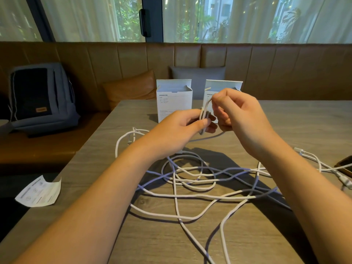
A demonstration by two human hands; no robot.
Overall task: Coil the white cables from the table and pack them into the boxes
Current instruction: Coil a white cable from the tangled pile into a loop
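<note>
**Winding the first loops, boxes waiting behind**

I hold a small coil (204,119) of white cable up off the surface (266,235), in front of the two boxes. My left hand (179,130) is clamped on the lower part of the coil, thumb and fingers pinching the turns together so they cannot spring apart. My right hand (238,115) has its fingers curled round the top of the loop, pinching the strand there to lay the next turn over the others. I keep both hands raised so the free length hangs clear and feeds in without dragging.

The coil stands nearly on edge: its long axis runs up and down, tilted a little to the right at the top, and its open face looks left and right, toward my palms. From its lower end the strand drops away to the right and down into the loose cables (190,180), which sprawl in crossing curves over the middle of the surface, with connector ends lying out toward the right edge.

The left box (174,103) and the right box (224,88) stand upright with their top flaps open, mouths up, which I judge makes dropping a finished coil in easy. Most of the coiling looks still to be done. A paper leaflet (39,191) lies at the left edge.
</note>
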